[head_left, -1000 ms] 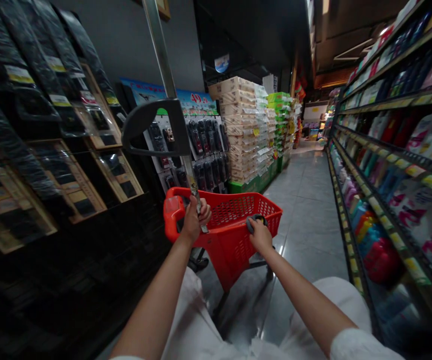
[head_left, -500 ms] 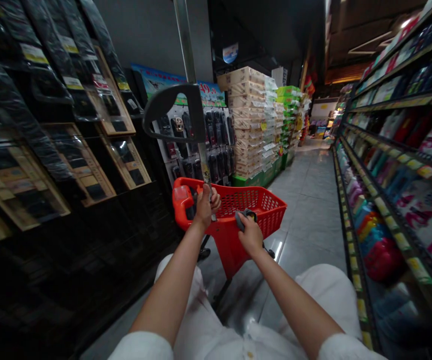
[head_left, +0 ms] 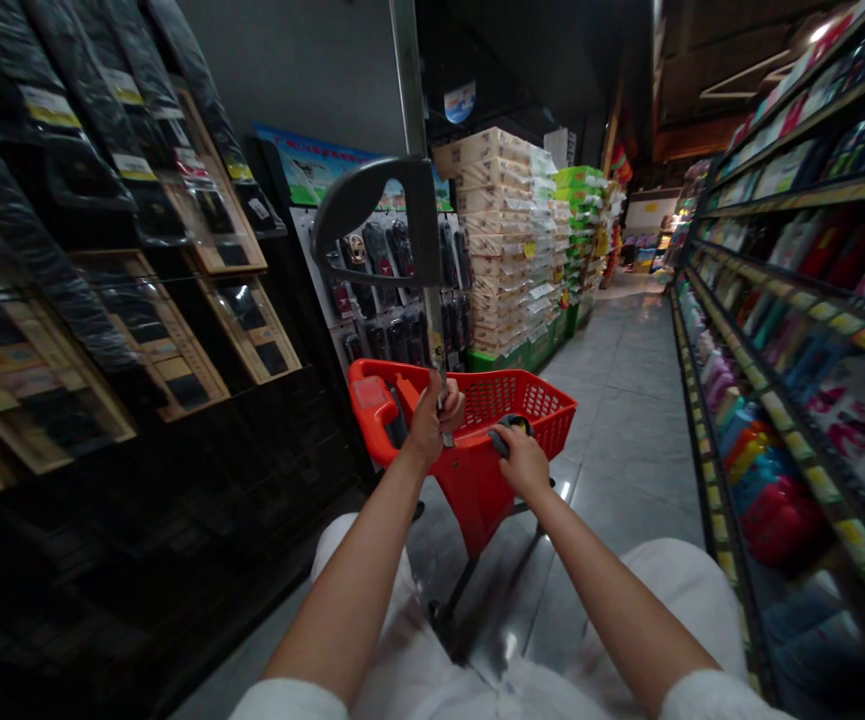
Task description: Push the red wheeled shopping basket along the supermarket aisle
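Observation:
My left hand (head_left: 429,422) is closed around the lower part of a metal pole (head_left: 409,80), which stands nearly upright and runs out of the top of the view. Partway up, the pole carries a grey loop-shaped handle piece (head_left: 423,220). Below and behind my hands is a red plastic shopping cart (head_left: 469,490) with a lattice basket. My right hand (head_left: 526,460) is closed on a small dark grey object with a bit of yellow (head_left: 503,438), near the basket's rim. Its kind is unclear, and my fingers cover part of it.
Packaged goods in wooden frames (head_left: 252,325) hang on the left wall. Behind the cart is a rack of dark hanging packs (head_left: 379,250). Stacked cartons (head_left: 496,240) line the aisle. Long shelves of products (head_left: 799,330) run along the right. Grey tiled floor (head_left: 627,400) leads ahead.
The pole and both my hands have shifted a little to the right. Each hand keeps its hold. More of the cart's legs now shows beneath it.

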A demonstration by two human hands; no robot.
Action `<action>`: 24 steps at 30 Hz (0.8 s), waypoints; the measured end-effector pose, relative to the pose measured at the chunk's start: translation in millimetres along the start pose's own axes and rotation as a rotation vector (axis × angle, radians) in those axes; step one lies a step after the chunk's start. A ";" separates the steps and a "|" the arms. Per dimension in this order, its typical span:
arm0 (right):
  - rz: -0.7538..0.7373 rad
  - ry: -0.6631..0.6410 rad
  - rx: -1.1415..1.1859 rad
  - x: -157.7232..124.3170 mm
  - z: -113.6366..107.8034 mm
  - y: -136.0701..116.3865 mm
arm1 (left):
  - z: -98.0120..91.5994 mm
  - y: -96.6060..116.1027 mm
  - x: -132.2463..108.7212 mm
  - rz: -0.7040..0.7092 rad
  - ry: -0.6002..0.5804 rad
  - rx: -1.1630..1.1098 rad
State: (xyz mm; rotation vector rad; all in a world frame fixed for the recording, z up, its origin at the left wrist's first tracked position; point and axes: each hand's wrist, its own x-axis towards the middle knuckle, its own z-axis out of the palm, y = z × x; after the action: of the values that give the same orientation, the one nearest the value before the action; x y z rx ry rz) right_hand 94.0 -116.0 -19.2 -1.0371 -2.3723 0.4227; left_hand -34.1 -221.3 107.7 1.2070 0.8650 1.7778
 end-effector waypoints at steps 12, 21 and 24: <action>0.056 0.088 0.079 4.7 10.0 6.5 | -4.4 -7.2 14.6 -0.022 0.032 -0.055; -0.066 0.071 0.049 17.3 10.0 -43.8 | -24.4 -15.6 53.4 -0.018 0.138 -0.061; -0.055 0.082 0.060 21.0 15.5 -21.2 | -24.4 -17.2 58.0 -0.030 0.102 -0.081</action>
State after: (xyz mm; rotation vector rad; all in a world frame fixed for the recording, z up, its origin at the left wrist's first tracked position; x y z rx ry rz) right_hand 60.6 -115.4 -15.1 -0.9415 -2.2951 0.4206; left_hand -66.1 -164.4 108.3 1.0545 0.8566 1.8446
